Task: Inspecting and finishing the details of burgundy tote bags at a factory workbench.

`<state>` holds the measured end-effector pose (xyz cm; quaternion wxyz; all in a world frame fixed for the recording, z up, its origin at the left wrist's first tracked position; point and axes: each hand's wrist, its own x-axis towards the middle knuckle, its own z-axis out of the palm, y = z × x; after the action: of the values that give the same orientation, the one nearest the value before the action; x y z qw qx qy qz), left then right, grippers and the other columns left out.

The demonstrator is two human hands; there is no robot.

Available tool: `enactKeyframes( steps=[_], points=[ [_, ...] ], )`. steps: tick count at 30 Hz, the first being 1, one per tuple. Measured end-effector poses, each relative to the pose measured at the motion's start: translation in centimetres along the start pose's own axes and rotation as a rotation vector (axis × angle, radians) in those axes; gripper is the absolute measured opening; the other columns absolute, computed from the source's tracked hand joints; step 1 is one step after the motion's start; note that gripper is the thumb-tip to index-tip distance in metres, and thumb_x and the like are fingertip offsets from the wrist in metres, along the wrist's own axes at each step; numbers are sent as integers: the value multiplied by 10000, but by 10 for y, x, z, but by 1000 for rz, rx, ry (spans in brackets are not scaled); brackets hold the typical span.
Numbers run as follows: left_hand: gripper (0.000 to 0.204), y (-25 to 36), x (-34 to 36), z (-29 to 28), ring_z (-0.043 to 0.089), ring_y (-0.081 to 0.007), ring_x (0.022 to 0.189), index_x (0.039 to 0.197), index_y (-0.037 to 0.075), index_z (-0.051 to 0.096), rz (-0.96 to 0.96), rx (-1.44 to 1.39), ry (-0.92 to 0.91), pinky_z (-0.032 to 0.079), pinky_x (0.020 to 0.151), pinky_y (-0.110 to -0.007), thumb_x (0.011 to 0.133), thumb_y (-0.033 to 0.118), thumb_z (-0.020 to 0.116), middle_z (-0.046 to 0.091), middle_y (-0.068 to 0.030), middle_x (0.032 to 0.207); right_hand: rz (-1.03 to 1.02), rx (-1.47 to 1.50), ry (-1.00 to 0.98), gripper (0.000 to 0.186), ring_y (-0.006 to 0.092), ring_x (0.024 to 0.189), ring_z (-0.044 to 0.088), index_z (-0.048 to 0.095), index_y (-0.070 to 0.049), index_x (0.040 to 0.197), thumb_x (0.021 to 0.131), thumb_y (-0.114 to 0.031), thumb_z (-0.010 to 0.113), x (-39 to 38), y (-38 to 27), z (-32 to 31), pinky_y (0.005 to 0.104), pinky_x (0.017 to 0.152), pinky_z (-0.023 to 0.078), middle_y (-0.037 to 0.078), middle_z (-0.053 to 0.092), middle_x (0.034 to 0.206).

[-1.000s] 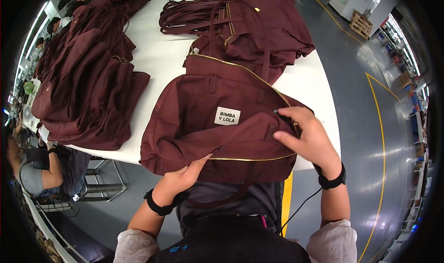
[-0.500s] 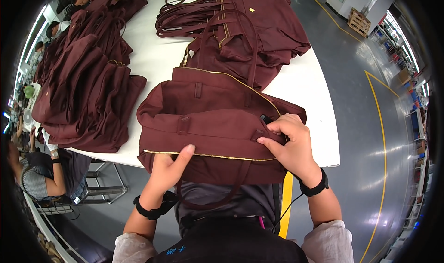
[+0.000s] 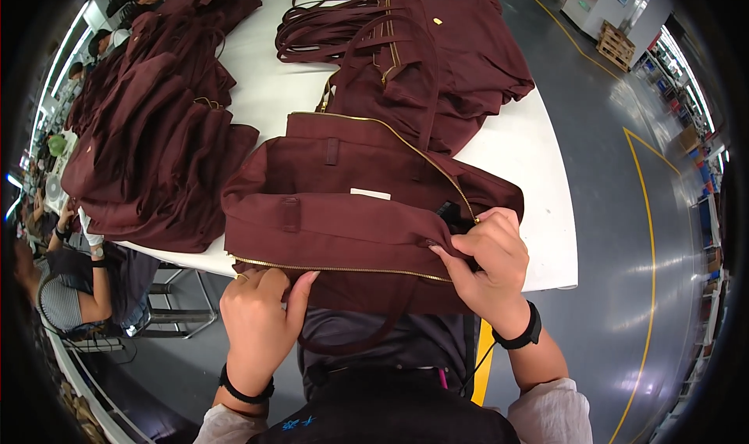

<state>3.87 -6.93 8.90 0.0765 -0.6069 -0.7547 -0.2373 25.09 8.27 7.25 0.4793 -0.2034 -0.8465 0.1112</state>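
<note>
Here's the maroon bag (image 3: 335, 229), right in front of me at the near edge of the white table (image 3: 550, 245), its long mouth gaping toward the ceiling. My left hand (image 3: 261, 307) is clamped on the front rim at its left end, fingers curled at the edge, thumb laid just under the gold zip (image 3: 343, 269). Over on the right, my right hand (image 3: 493, 261) has the fabric pinched at the corner, thumb low, fingers up by the end of the back zip (image 3: 406, 143). There's a small black piece (image 3: 448, 212) just beside those fingers; what it is, I can't tell. A white patch (image 3: 370, 194) peeks out behind the folded front panel, its lower part hidden. One handle (image 3: 398, 319) loops down the front, over my lap. Beyond the bag, a heap of maroon bags (image 3: 476, 46) spreads over the table, and another pile (image 3: 148, 155) slumps along the left. Past that pile, a co-worker in a striped top (image 3: 66, 303) sits near a metal stool (image 3: 183, 317).
</note>
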Motion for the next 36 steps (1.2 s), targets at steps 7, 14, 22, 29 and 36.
enactKeyframes(
  steps=[7, 14, 22, 29, 36],
  points=[
    [209, 35, 15, 11, 583, -246, 606, 947, 10, 615, 105, -676, -105, 470, 575, -316, 751, 27, 685, 590, -99, 706, 47, 68, -27, 202, 214, 567, 479, 604, -41, 685, 568, 13, 759, 1, -12, 4, 332, 637, 378, 39, 493, 599],
    [360, 46, 20, 59, 580, -128, 649, 1082, 16, 543, 27, -854, -136, 449, 527, -234, 756, 13, 698, 574, -97, 918, 297, 257, -186, 137, 192, 612, 495, 610, -15, 736, 689, -38, 737, 6, -10, 6, 302, 661, 387, 53, 525, 626],
    [278, 17, -12, 48, 548, -223, 458, 662, 28, 596, 40, -529, -232, 453, 498, -324, 803, 247, 693, 547, -63, 566, 363, 283, -146, 89, 258, 629, 511, 608, -22, 728, 726, -42, 695, 12, -13, 16, 334, 622, 392, 82, 560, 654],
    [389, 22, -9, 72, 578, -165, 1005, 1147, 6, 555, -39, -1262, -183, 453, 869, -308, 822, 168, 694, 623, -76, 1089, 296, 297, -96, 127, 199, 650, 522, 572, 13, 730, 697, -7, 694, 3, -30, 11, 298, 654, 399, 90, 567, 695],
    [359, 43, 5, 65, 557, -99, 954, 1121, 26, 569, -437, -1696, -391, 467, 804, -271, 810, 144, 702, 609, -25, 1032, 371, 391, -208, 105, 96, 596, 460, 586, 1, 761, 764, -9, 691, 17, -40, -2, 223, 553, 370, 26, 521, 682]
  ],
)
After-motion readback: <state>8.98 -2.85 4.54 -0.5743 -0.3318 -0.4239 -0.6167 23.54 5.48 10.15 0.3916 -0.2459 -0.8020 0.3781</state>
